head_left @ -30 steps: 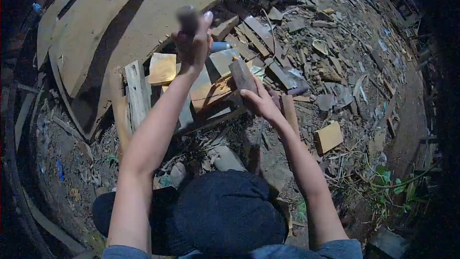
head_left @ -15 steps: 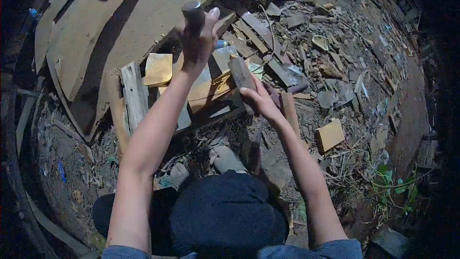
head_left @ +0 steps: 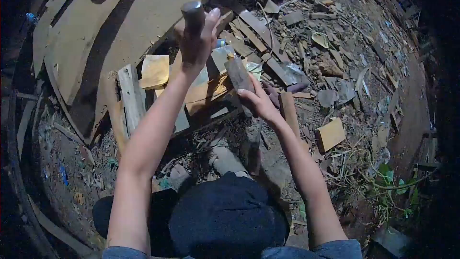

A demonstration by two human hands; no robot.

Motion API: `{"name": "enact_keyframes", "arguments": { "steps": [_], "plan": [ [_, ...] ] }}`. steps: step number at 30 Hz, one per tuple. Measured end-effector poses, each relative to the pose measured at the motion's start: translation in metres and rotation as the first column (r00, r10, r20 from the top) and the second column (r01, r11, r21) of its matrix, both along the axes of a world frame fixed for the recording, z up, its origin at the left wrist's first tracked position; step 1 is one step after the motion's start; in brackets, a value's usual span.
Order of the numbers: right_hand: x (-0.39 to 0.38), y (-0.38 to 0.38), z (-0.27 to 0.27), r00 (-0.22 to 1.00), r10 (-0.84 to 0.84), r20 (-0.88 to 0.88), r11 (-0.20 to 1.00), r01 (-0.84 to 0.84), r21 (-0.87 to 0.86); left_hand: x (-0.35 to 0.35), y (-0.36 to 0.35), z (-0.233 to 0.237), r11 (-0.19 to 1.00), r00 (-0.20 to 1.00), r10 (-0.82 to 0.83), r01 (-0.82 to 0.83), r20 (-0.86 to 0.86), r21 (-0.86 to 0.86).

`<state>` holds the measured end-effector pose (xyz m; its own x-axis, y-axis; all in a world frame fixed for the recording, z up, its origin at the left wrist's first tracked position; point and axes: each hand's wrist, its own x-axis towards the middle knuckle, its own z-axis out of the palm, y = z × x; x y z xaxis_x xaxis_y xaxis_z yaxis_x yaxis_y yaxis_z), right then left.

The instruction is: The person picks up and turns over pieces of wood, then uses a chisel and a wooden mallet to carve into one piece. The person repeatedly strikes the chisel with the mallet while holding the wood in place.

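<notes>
In the head view, my left hand [head_left: 196, 50] is closed around a dark cylindrical handle [head_left: 193, 19] with a shiny round metal end facing up. What lies at the handle's lower end is hidden behind the hand. My right hand [head_left: 257, 100] grips a short grey-brown wood block [head_left: 238, 74], thumb on its near face and fingers along its right side. The block leans over orange-toned split wood [head_left: 206, 90] between my hands. A square yellowish wood piece [head_left: 155, 71] rests to the left of my left wrist.
A weathered grey plank [head_left: 131, 93] stands at the left. Large curved boards [head_left: 139, 21] lie behind. Wood scraps [head_left: 330, 62] cover the ground at the right, with a yellow block [head_left: 331, 134] and green leaves [head_left: 390, 182] nearer. My shoe [head_left: 225, 159] is below the work.
Both hands keep their grips. The wood block and right hand sit slightly further left in view; otherwise little differs.
</notes>
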<state>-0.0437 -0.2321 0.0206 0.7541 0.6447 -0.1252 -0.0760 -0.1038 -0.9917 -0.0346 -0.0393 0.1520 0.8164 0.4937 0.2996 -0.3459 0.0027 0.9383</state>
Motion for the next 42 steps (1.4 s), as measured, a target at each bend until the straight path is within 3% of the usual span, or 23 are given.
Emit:
{"name": "enact_keyframes", "arguments": {
  "steps": [5, 7, 14, 19, 21, 23, 24, 26, 27, 29, 30, 31, 33, 35, 37, 39, 40, 41, 42],
  "plan": [
    [0.003, 0.001, -0.013, 1.000, 0.009, 0.003, 0.998, -0.009, 0.057, 0.003, 0.004, -0.003, 1.000, 0.999, 0.022, -0.021, -0.042, 0.024],
    [0.004, -0.001, -0.014, 1.000, 0.015, 0.009, 0.999, -0.015, 0.028, 0.004, 0.003, -0.003, 0.999, 0.999, 0.032, -0.032, 0.044, 0.001],
    [0.000, -0.003, -0.005, 1.000, 0.004, -0.015, 0.999, -0.004, -0.034, 0.003, 0.000, -0.003, 0.999, 0.999, -0.033, 0.032, -0.022, -0.036],
    [-0.001, -0.001, 0.001, 0.999, -0.016, -0.029, 0.999, 0.017, 0.039, 0.000, -0.007, -0.005, 0.996, 0.998, 0.047, -0.044, -0.046, 0.076],
    [0.000, 0.001, -0.009, 0.998, -0.044, -0.052, 0.998, 0.047, 0.048, 0.003, -0.005, -0.015, 0.994, 1.000, 0.010, -0.013, 0.021, 0.108],
    [0.007, 0.002, -0.011, 0.995, -0.074, -0.068, 0.995, 0.078, 0.060, 0.008, -0.003, -0.023, 0.939, 0.987, 0.120, -0.148, 0.108, 0.309],
    [0.013, 0.002, -0.008, 0.994, -0.052, -0.097, 0.996, 0.058, 0.064, 0.005, -0.004, -0.025, 0.947, 0.993, 0.087, -0.106, 0.075, 0.302],
    [0.019, 0.006, 0.024, 0.993, -0.091, -0.076, 0.994, 0.095, 0.047, 0.004, 0.000, -0.025, 0.934, 0.991, 0.110, -0.128, 0.071, 0.333],
    [0.032, 0.010, 0.022, 0.988, -0.128, -0.088, 0.971, 0.143, 0.191, 0.005, 0.001, -0.026, 0.924, 0.989, 0.135, -0.146, 0.056, 0.352],
    [0.032, 0.013, 0.105, 0.953, -0.236, 0.192, 0.949, 0.183, 0.257, 0.007, 0.000, -0.028, 0.932, 0.985, 0.120, -0.154, 0.123, 0.328],
    [0.043, 0.013, 0.128, 0.851, -0.296, 0.434, 0.949, 0.212, 0.232, 0.008, 0.003, -0.031, 0.900, 0.984, 0.147, -0.174, 0.099, 0.399],
    [0.038, 0.018, 0.167, 0.915, -0.243, 0.323, 0.928, 0.122, 0.353, 0.008, 0.004, -0.035, 0.864, 0.982, 0.176, -0.191, 0.076, 0.466],
    [0.033, 0.028, 0.215, 0.717, -0.338, 0.610, 0.914, 0.095, 0.395, 0.011, 0.001, -0.041, 0.883, 0.982, 0.157, -0.189, 0.109, 0.429],
    [0.015, 0.029, 0.246, 0.588, -0.195, 0.785, 0.977, 0.184, 0.106, 0.012, 0.001, -0.045, 0.913, 0.975, 0.146, -0.198, 0.170, 0.356],
    [0.016, 0.040, 0.238, 0.451, 0.259, 0.854, 0.866, 0.282, -0.412, 0.023, 0.012, -0.055, 0.876, 0.953, 0.087, -0.211, 0.289, 0.434],
    [0.014, 0.043, 0.254, 0.406, 0.399, 0.822, 0.791, 0.301, -0.532, 0.038, 0.029, -0.091, 0.710, 0.914, 0.117, -0.350, 0.388, 0.611],
    [0.007, 0.044, 0.265, 0.381, 0.358, 0.853, 0.802, 0.342, -0.489, 0.040, 0.032, -0.099, 0.610, 0.894, 0.122, -0.411, 0.432, 0.677],
    [0.001, 0.044, 0.274, 0.357, 0.319, 0.878, 0.808, 0.382, -0.449, 0.028, 0.024, -0.080, 0.616, 0.893, 0.122, -0.411, 0.433, 0.673],
    [0.000, 0.043, 0.279, 0.333, 0.210, 0.919, 0.885, 0.336, -0.324, 0.006, 0.010, -0.044, 0.746, 0.967, 0.129, -0.241, 0.221, 0.621]
  ]
}}
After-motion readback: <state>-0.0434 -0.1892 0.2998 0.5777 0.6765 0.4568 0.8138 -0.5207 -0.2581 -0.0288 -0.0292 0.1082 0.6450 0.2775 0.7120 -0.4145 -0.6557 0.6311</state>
